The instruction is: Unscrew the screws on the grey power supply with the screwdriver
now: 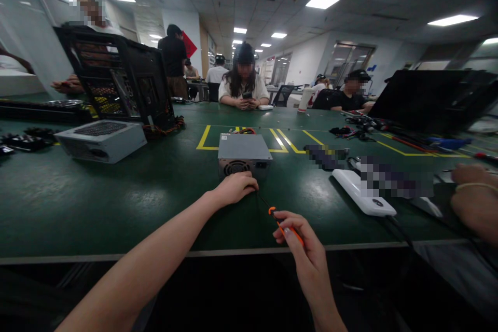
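The power supply (245, 147) sat at the centre of the frame on the green surface (175, 202). The left hand (235, 188) lay at its front, fingers bent together; whether they gripped anything could not be told. Right of lower centre, the right hand (305, 244) pinched an orange-handled screwdriver (273, 211), its shaft slanting towards the left hand.

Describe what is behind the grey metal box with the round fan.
Just behind the grey metal box, coloured wires show above its back edge; farther back, a person sits at the green table. The box's back face and the table right behind it are hidden.
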The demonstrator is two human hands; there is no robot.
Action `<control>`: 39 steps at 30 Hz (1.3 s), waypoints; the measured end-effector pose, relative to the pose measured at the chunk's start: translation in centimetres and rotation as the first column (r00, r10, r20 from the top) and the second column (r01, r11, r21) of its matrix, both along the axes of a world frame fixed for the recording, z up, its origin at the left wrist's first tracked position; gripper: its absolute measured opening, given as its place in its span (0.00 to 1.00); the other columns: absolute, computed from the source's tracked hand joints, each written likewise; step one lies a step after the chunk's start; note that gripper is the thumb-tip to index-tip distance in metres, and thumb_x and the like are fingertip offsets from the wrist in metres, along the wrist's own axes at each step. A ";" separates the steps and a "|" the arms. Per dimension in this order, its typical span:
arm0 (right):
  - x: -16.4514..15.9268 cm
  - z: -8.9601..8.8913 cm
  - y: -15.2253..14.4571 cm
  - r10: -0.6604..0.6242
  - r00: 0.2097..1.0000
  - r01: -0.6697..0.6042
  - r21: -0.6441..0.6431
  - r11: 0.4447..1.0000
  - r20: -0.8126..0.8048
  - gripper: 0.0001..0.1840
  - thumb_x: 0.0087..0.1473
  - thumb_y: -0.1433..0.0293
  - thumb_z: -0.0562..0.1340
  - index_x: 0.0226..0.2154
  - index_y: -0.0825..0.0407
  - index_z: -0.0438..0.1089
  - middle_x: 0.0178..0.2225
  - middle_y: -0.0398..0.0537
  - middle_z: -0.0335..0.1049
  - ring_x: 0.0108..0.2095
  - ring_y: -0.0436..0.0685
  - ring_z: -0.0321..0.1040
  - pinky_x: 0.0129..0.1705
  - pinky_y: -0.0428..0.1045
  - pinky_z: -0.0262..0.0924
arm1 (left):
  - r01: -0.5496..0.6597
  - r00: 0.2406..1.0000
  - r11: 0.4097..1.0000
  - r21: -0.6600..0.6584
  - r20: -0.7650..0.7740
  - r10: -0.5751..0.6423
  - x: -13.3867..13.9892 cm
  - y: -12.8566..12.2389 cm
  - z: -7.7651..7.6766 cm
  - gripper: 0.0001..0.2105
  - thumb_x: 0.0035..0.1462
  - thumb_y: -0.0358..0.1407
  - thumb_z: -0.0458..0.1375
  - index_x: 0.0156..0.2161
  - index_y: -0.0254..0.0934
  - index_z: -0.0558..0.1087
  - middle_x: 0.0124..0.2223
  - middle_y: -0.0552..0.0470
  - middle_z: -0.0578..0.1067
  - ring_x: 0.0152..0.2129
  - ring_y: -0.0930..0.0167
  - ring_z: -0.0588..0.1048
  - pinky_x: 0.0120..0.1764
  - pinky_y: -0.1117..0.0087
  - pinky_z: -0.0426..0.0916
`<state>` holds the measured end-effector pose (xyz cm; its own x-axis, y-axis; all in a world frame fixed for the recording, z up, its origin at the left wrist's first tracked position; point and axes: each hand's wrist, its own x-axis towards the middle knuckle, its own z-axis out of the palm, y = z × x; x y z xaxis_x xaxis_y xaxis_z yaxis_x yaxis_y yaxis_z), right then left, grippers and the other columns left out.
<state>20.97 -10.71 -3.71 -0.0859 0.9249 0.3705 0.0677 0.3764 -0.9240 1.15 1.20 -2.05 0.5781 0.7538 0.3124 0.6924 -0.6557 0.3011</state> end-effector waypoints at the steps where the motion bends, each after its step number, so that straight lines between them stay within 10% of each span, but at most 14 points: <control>1: 0.0 0.0 0.0 -0.005 1.000 0.005 0.000 1.000 -0.001 0.09 0.55 0.64 0.53 0.33 0.51 0.64 0.43 0.51 0.64 0.31 0.50 0.65 0.32 0.48 0.63 | 0.000 1.000 1.000 -0.003 0.000 0.000 0.0 0.0 0.0 0.08 0.57 0.34 0.51 0.38 0.40 0.73 0.38 0.52 0.69 0.35 0.72 0.70 0.40 0.73 0.64; 21: -0.3 0.2 -0.1 -0.091 0.950 0.057 0.122 0.991 0.300 0.07 0.54 0.70 0.51 0.36 0.49 0.62 0.43 0.51 0.62 0.43 0.56 0.63 0.45 0.54 0.60 | 0.004 1.000 1.000 -0.020 0.001 -0.004 -0.1 0.0 0.0 0.08 0.57 0.33 0.50 0.38 0.40 0.71 0.37 0.52 0.68 0.35 0.72 0.69 0.40 0.73 0.63; 32: -1.3 -0.6 -0.4 -0.368 0.700 0.182 0.345 0.921 0.612 0.07 0.53 0.70 0.54 0.37 0.49 0.62 0.34 0.49 0.65 0.32 0.57 0.67 0.32 0.52 0.62 | 0.004 0.999 0.999 -0.050 0.036 -0.003 -0.1 0.2 0.1 0.07 0.56 0.32 0.51 0.36 0.39 0.72 0.37 0.52 0.69 0.35 0.72 0.69 0.40 0.73 0.63; 39: -1.2 -1.2 -0.4 -0.367 0.711 0.193 0.334 0.922 0.600 0.06 0.54 0.69 0.53 0.37 0.49 0.61 0.35 0.49 0.66 0.33 0.57 0.67 0.34 0.52 0.61 | 0.034 0.981 0.997 -0.065 0.191 -0.021 -0.3 -0.1 1.1 0.10 0.56 0.31 0.50 0.40 0.39 0.72 0.38 0.52 0.72 0.35 0.73 0.70 0.41 0.72 0.64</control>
<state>19.76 -11.07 -4.93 -0.1328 0.8396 0.5267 0.7458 0.4346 -0.5048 0.80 1.07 -0.92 0.5341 0.7614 0.3675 0.5998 -0.6476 0.4700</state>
